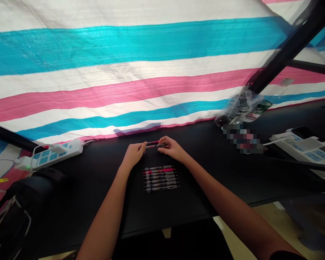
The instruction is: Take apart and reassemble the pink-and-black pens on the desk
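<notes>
On a black tabletop (78, 195), my left hand (134, 153) and my right hand (173, 148) pinch opposite ends of a slim black and red marker pen (155, 144) held crosswise above the table. A second pen may lie against it, but my fingers partly hide it. Just below my hands, several similar pens (161, 178) lie side by side in a tidy stack of parallel rows, one with a red barrel. Neither hand touches that group.
A white power strip (50, 155) with plugged-in cables sits at the left table edge, and another (300, 148) at the right. A plastic bottle in a clear bag (246, 106) lies at the back right, near a pixelated patch (242, 139). A black bag (24, 202) sits at the left.
</notes>
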A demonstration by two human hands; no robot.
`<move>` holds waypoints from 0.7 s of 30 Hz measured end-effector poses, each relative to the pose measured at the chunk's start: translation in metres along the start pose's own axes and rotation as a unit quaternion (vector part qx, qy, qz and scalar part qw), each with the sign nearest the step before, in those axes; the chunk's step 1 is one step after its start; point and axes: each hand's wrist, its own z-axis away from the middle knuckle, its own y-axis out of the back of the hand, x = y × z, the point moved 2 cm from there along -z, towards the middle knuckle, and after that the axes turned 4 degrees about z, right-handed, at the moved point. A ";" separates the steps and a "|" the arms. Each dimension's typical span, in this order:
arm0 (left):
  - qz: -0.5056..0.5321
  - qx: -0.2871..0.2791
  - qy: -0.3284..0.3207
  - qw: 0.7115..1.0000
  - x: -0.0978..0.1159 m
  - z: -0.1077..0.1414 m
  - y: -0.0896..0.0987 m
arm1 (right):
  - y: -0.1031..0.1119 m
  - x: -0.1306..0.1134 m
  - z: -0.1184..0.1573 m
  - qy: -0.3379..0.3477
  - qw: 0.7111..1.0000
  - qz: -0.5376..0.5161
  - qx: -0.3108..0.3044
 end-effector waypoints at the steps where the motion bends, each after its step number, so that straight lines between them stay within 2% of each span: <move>1: 0.000 0.003 0.002 1.000 0.000 0.000 0.000 | 0.000 0.001 0.000 -0.017 1.000 -0.005 -0.009; 4: 0.002 0.009 0.006 1.000 0.000 -0.001 0.002 | -0.001 0.004 -0.001 -0.040 0.999 0.006 -0.023; 9: -0.005 0.012 0.012 1.000 -0.002 -0.001 0.007 | -0.001 0.002 0.000 0.017 1.000 -0.011 0.014; 12: 0.002 0.009 0.015 1.000 -0.003 -0.001 0.007 | -0.003 0.004 0.000 -0.022 1.000 -0.020 -0.002; 15: 0.006 0.002 0.015 1.000 -0.003 -0.001 0.006 | -0.003 0.005 0.001 -0.056 0.998 0.016 -0.014; 21: -0.020 -0.006 0.022 1.000 -0.002 -0.001 0.008 | -0.002 0.001 0.001 -0.002 1.000 -0.014 0.001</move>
